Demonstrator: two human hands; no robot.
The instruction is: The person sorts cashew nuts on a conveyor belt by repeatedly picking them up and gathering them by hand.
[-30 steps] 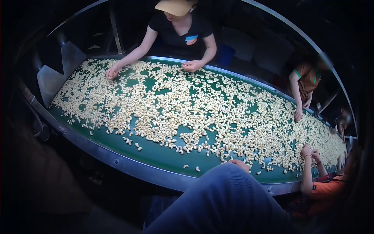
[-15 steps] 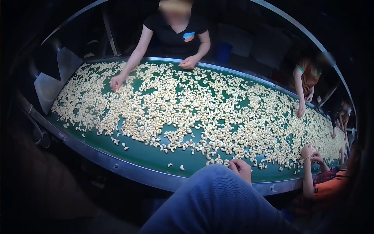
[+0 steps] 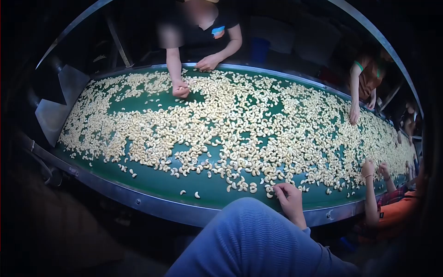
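Because the left hand is out of view, only the right hand (image 3: 290,198) can be judged: it is over the near edge of the green belt (image 3: 217,194), fingers curled, the thumb set close to the index fingertip. The gap between them looks narrow, and whether anything is pinched there I cannot tell. Pale cashew kernels (image 3: 240,134) lie thickly over the middle of the belt and thin out toward its near edge, where a few sit just beside those fingertips. One stray kernel (image 3: 197,195) lies with another near it on the belt's barer near strip.

For handling here, a light fingertip pinch across a kernel's waist seems best, since such curved, small pieces would probably roll or turn under a flat push. Keeping the spare fingers tucked should leave neighbouring pieces undisturbed. Blue ribbed clothing (image 3: 258,231) hides part of the belt's near rim, so the fabric is best held clear of the surface. A co-worker's hand (image 3: 181,89) is over the belt's far side, well apart.
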